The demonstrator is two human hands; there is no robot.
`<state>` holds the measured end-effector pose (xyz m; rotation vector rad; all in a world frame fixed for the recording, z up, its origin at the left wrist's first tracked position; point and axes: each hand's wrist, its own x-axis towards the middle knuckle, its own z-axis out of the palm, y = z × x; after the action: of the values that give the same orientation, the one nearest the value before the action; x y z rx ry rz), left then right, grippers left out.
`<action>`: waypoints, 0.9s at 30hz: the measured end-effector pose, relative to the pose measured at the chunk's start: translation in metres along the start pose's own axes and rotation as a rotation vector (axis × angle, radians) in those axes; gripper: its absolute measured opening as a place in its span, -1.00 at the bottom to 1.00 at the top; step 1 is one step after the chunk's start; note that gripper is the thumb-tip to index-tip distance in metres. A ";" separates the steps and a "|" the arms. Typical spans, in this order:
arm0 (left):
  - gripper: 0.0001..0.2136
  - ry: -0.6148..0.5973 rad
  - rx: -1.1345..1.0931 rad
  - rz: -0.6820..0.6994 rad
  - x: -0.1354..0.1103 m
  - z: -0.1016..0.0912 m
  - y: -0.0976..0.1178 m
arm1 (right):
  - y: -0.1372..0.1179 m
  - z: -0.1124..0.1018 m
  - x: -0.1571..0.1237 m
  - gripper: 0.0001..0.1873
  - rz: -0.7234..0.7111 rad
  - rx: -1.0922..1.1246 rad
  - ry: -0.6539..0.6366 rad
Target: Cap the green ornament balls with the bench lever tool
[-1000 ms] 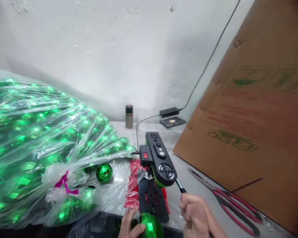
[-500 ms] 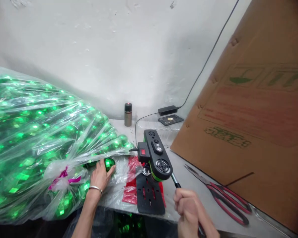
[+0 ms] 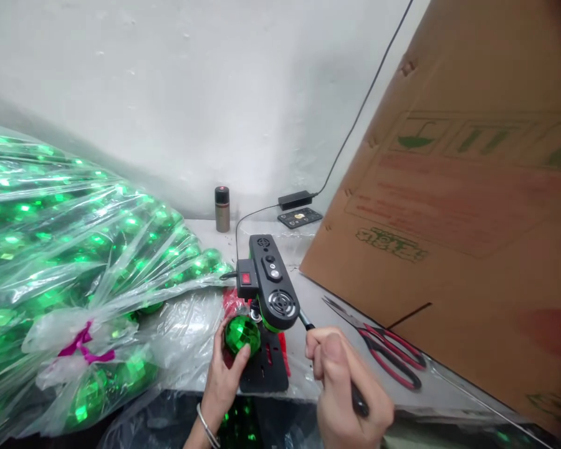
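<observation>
The left hand (image 3: pixel 222 380) curls its fingers and thumb around a shiny green faceted plastic ball (image 3: pixel 242 335) and holds it on the black slotted base plate (image 3: pixel 265 369) of a small black-and-green bench drill press (image 3: pixel 268 292), directly below the machine's head. The ball touches the plate and sits just under the spindle. A thin metal bangle (image 3: pixel 207 426) circles the left wrist.

The right hand (image 3: pixel 343 386) is closed in a fist around the black lever handle (image 3: pixel 330 357) that slants down from the right side of the drill head; the thumb lies on top of the fist.

Left of the left hand bulges a large clear plastic bag (image 3: pixel 75 262) stuffed with more green faceted balls, its neck tied with a purple ribbon (image 3: pixel 81 347). Red packets (image 3: pixel 231 302) show from under the plastic film just above the left hand's fingers. Right of the right hand, red-and-black-handled scissors (image 3: pixel 383 355) lie flat on the pale counter (image 3: pixel 308 299), near a large brown cardboard sheet (image 3: pixel 462 206) that leans upright beyond them. Farther back, past the drill press, a small grey cylindrical can with a dark cap (image 3: pixel 222 209) stands by the white wall (image 3: pixel 191 93), with a black power adapter (image 3: pixel 295 199) and a flat black device (image 3: pixel 300 217) well beyond both hands. A black cable (image 3: pixel 364 106) climbs the wall from the adapter.
</observation>
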<state>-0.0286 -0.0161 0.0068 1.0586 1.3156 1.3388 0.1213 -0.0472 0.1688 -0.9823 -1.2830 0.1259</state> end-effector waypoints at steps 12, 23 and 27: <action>-0.32 -0.134 0.398 0.390 -0.003 0.000 -0.042 | 0.005 -0.001 -0.006 -0.64 -0.040 0.017 -0.003; -0.32 -0.210 0.362 0.366 0.009 0.005 -0.035 | 0.007 0.000 -0.011 -0.64 -0.006 0.043 0.023; -0.32 -0.247 0.301 0.352 0.012 0.015 -0.034 | 0.006 0.001 -0.008 -0.63 -0.011 0.050 0.033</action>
<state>-0.0146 -0.0023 -0.0269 1.6697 1.2037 1.2303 0.1198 -0.0478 0.1588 -0.9310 -1.2492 0.1320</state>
